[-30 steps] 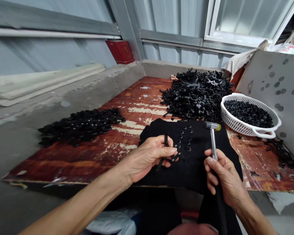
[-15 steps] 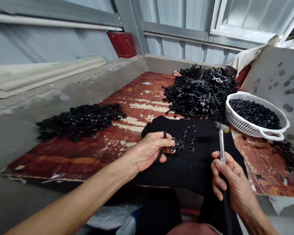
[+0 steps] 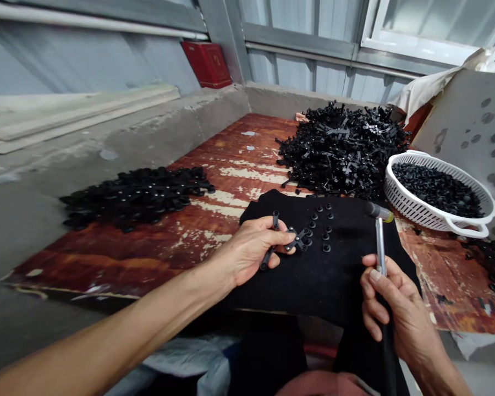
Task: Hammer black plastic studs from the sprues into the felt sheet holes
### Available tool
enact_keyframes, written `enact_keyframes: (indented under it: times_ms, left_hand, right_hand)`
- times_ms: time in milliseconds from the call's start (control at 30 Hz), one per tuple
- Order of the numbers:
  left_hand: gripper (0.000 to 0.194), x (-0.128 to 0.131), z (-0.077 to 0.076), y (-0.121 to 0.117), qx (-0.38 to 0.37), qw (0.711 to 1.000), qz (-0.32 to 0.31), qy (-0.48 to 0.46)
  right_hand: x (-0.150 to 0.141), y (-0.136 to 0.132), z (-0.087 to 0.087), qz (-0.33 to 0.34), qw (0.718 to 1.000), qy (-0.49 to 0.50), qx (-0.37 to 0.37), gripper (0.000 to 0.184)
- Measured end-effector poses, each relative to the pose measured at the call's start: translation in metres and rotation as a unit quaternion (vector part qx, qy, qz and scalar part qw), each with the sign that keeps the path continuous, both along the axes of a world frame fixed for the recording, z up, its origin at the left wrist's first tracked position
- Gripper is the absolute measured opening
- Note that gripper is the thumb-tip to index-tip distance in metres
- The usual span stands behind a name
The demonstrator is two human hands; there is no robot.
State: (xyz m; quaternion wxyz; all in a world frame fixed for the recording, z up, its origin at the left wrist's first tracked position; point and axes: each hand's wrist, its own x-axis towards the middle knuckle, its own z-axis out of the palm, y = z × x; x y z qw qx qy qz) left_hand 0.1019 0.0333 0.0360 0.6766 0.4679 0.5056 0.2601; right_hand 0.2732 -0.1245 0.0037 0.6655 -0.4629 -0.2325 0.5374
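At the near edge of the bench (image 3: 107, 258), about midway along it, a black cloth (image 3: 280, 291) is laid out as the working spot. The left hand (image 3: 253, 247) is over the cloth's left part, its fingers (image 3: 264, 224) closed in a pinch on a black jointed piece (image 3: 297, 240) with bright rivets. Dark bar ends project above and below the grip; whether they belong to the same piece cannot be told.

Two rows of small black caps stand on the cloth: a left row (image 3: 312, 224) and a right row (image 3: 328, 229). Change noted: one second ago the jointed piece was nearer the bench's near edge; it has since been carried to the near end of the left row. Contact with the caps cannot be confirmed. In my judgement, this brings piece and caps together in one spot for handling.

The right hand (image 3: 398, 311) has its fingers wrapped around the hammer (image 3: 380, 245), as before. The head is over the cloth's right part, well apart from the jointed piece. No blow is visible.

Elsewhere: a large heap (image 3: 342, 148) of black pieces toward the bench's far right corner; a white basket (image 3: 416, 217) of small black parts by the right edge; a flatter pile (image 3: 140, 195) along the left edge.
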Motion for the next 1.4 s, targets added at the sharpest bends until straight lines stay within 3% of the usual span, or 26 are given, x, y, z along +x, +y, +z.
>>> enact_keyframes:
  times_ms: [967, 1133, 1233, 1333, 1400]
  left_hand:
    - [0.023, 0.004, 0.002, 0.0, -0.053, 0.998, 0.024, 0.026]
    - [0.027, 0.005, 0.001, 0.001, -0.047, 0.998, 0.021, 0.03]
    - [0.025, 0.006, 0.003, 0.0, -0.04, 0.998, 0.016, 0.044]
    - [0.024, 0.008, 0.006, 0.0, -0.037, 0.998, 0.018, 0.056]
    - [0.024, 0.009, 0.008, 0.0, -0.038, 0.997, 0.021, 0.063]
  right_hand:
    - [0.0, 0.0, 0.001, 0.011, 1.0, -0.011, -0.013, 0.018]
    - [0.002, -0.004, 0.004, 0.029, 0.994, -0.087, -0.054, 0.028]
    - [0.004, -0.011, 0.009, 0.068, 0.956, -0.278, -0.059, 0.038]
    - [0.006, -0.013, 0.014, 0.078, 0.867, -0.491, 0.047, 0.053]
    - [0.009, -0.011, 0.016, 0.076, 0.809, -0.575, 0.098, 0.062]
